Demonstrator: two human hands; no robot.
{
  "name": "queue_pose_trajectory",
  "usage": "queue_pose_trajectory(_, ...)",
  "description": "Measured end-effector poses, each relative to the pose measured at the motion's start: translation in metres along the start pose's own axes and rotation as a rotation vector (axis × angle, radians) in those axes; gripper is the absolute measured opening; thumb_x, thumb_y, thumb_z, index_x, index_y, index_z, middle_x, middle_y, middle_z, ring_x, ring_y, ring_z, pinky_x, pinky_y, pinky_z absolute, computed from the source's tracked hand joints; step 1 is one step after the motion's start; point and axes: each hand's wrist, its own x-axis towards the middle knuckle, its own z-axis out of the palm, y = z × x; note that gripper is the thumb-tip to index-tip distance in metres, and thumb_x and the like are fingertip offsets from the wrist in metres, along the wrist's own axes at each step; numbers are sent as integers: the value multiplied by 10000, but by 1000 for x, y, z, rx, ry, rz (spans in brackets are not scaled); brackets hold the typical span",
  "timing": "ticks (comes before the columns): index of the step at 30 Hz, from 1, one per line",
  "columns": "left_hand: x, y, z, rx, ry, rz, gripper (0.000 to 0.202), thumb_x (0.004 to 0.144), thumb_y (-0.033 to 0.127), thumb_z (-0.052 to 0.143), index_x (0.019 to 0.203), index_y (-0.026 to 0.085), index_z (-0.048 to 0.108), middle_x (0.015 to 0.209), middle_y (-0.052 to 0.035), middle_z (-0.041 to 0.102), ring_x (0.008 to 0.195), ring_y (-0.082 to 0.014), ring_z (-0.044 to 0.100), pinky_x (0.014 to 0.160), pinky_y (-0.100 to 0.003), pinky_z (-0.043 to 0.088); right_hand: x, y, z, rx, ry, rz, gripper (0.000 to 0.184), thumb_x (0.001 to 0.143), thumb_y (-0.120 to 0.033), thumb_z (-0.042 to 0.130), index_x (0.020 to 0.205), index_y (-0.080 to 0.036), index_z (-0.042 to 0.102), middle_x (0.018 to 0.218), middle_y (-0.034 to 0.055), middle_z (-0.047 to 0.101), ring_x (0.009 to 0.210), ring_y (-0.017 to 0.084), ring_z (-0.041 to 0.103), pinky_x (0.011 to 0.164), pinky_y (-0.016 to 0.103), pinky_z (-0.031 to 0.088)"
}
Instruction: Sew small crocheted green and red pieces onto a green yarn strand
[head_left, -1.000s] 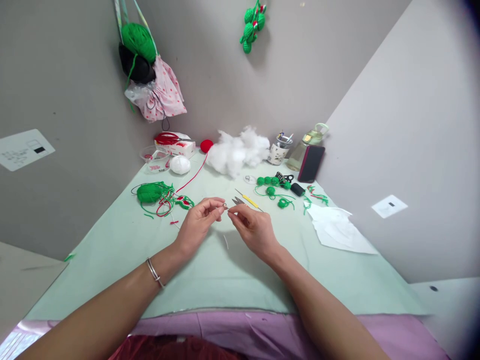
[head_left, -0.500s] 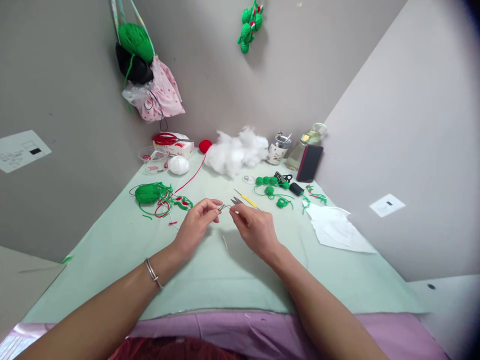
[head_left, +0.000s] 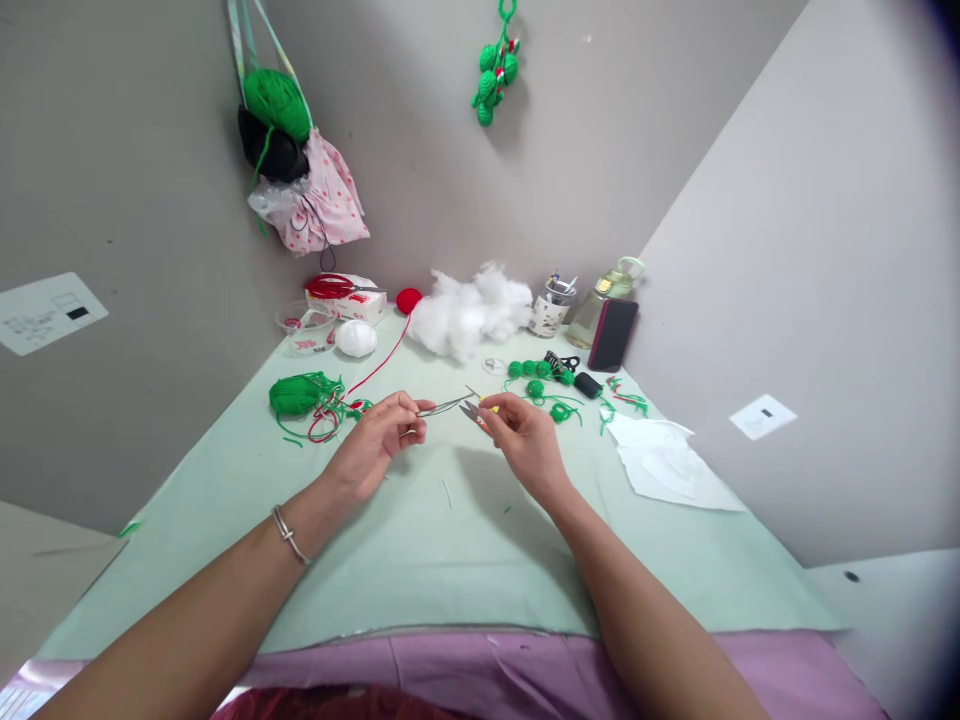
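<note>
My left hand (head_left: 382,435) is closed, pinching dark thread (head_left: 446,406) between thumb and fingertips. The thread runs right, toward the other hand. My right hand (head_left: 523,432) is closed on small scissors (head_left: 472,411); their grey blades point left, close to the thread. Whether blades and thread touch I cannot tell. Behind my right fingers lies a yellow-handled crochet hook (head_left: 489,402), partly hidden. A short white thread end (head_left: 448,492) rests on the cloth between my forearms, and a green snippet (head_left: 508,509) lies to its right.
Green yarn (head_left: 296,395) with red and white strands lies left. White stuffing (head_left: 472,312), a red ball (head_left: 409,301), a white ball (head_left: 356,338), a pen cup (head_left: 551,310), a bottle (head_left: 592,312) and a phone (head_left: 613,335) stand behind. Green crocheted balls (head_left: 535,390) and white paper (head_left: 679,465) are right.
My right hand has let go of the thread and taken hold of the scissors from the cloth. My left hand has shifted slightly left, with a longer stretch of thread showing.
</note>
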Motion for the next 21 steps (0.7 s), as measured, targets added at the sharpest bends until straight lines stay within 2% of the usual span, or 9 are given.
queue_pose_trajectory(6,8,7,-15,-3,43,36,90,723,199,616,693,164,539,983,-45,646,652,-83,531,710,-261,459,6,-4,-8,323,-49,142,256,789,-420,664,793,-164,660,505,-54,461,447,82,367,448,234,291)
queue_pose_trajectory(8,9,3,-16,129,41,82,83,732,205,590,676,169,540,956,-44,650,718,-112,559,727,-270,451,7,-5,-11,410,-24,147,251,773,-408,697,776,-158,672,507,-49,476,458,76,376,460,230,311)
queue_pose_trajectory(10,8,-3,-14,318,14,137,81,733,198,564,659,176,539,893,-52,644,895,-175,591,767,-284,440,10,-4,-14,522,18,151,216,750,-368,733,749,-160,675,513,-48,483,479,74,403,483,222,346)
queue_pose_trajectory(11,7,-7,-12,403,-17,161,74,731,194,555,659,180,539,856,-53,634,993,-206,583,793,-292,434,11,-3,-16,591,37,164,198,733,-344,753,737,-163,672,522,-48,488,489,72,417,492,217,363)
queue_pose_trajectory(13,4,-15,-8,523,-110,191,54,725,184,546,673,180,534,895,-57,627,1055,-225,568,821,-303,428,13,-3,-18,739,57,199,187,697,-309,786,716,-172,660,568,-43,519,508,66,441,490,199,389)
queue_pose_trajectory(15,1,-21,-4,616,-196,218,46,721,166,537,681,180,519,923,-49,615,977,-202,574,813,-297,427,15,-3,-20,875,38,235,195,671,-288,805,709,-177,649,680,-19,593,547,63,482,470,173,405)
queue_pose_trajectory(18,-3,-26,-1,728,-265,204,31,727,150,529,722,179,536,873,-21,601,775,-150,536,740,-278,425,15,-6,-23,1011,-7,280,203,653,-252,811,708,-172,633,851,8,650,577,47,510,419,128,398)
queue_pose_trajectory(21,-3,-26,-1,703,-296,116,66,782,192,518,811,180,576,833,-13,603,705,-132,512,686,-263,419,15,-7,-27,1097,-27,304,209,642,-195,803,701,-160,606,834,-9,624,521,13,465,380,96,382)
